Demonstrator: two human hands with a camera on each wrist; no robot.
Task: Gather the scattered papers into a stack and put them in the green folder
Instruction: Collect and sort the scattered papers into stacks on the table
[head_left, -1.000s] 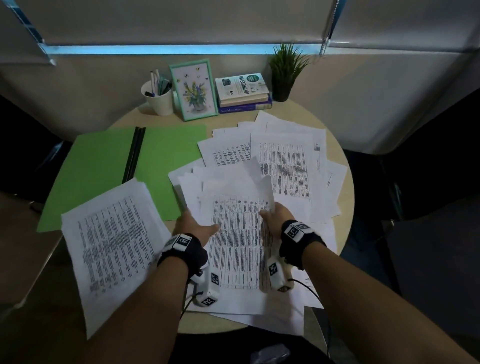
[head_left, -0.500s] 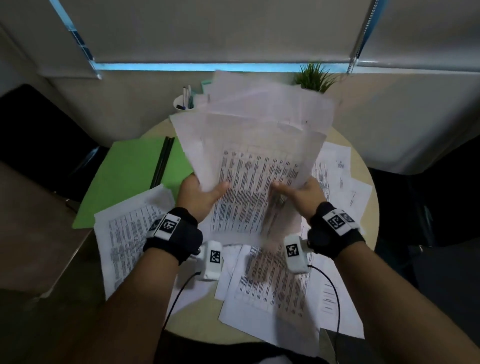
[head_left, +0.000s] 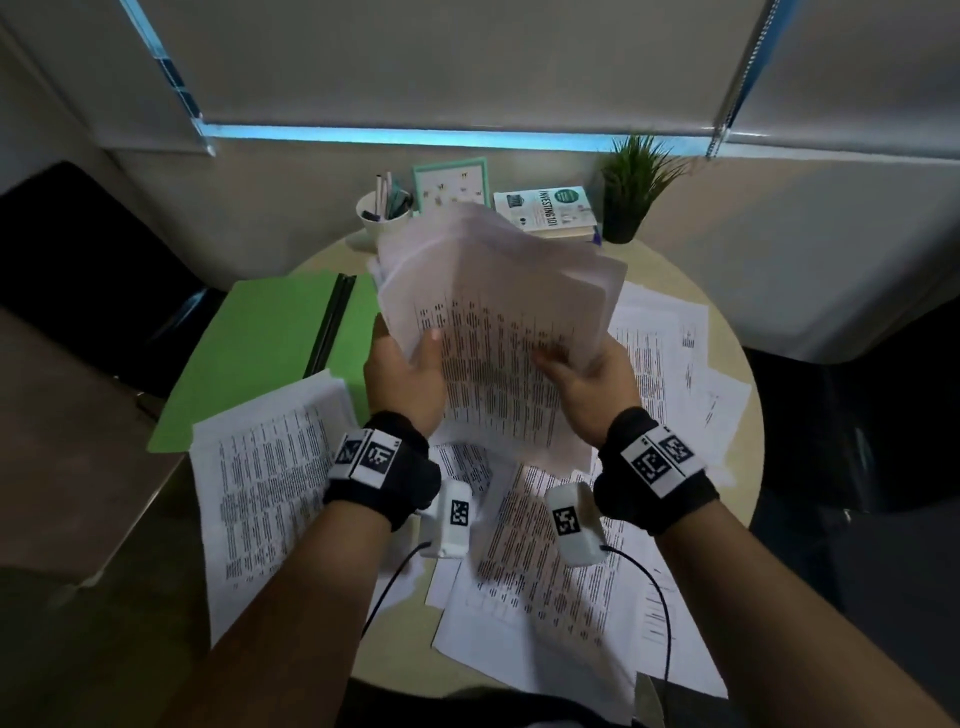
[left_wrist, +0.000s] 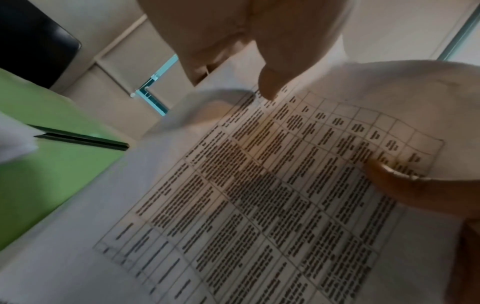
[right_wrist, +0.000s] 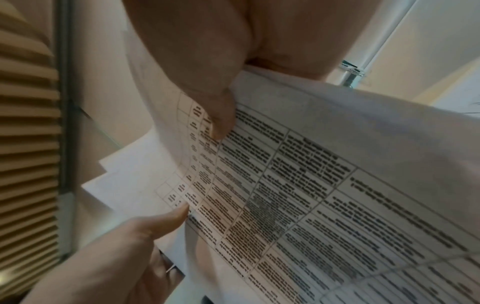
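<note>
Both hands hold a sheaf of papers (head_left: 498, 332) above the round table (head_left: 727, 332), its long axis running away from the person, far edge tipped up; the left hand (head_left: 402, 376) pinches its left edge, the right hand (head_left: 592, 382) its right. The green folder (head_left: 260, 358) lies open left of the sheaf, loose sheets (head_left: 540, 566) beneath. Only the wrist views show each thumb pressed on the printed table and the sheaf's uneven edges.

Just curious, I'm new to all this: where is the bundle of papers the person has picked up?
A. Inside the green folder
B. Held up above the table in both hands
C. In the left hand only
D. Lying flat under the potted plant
B: the left hand and right hand each grip the bundle of papers, lifted off the table; the green folder holds none of it.
</note>
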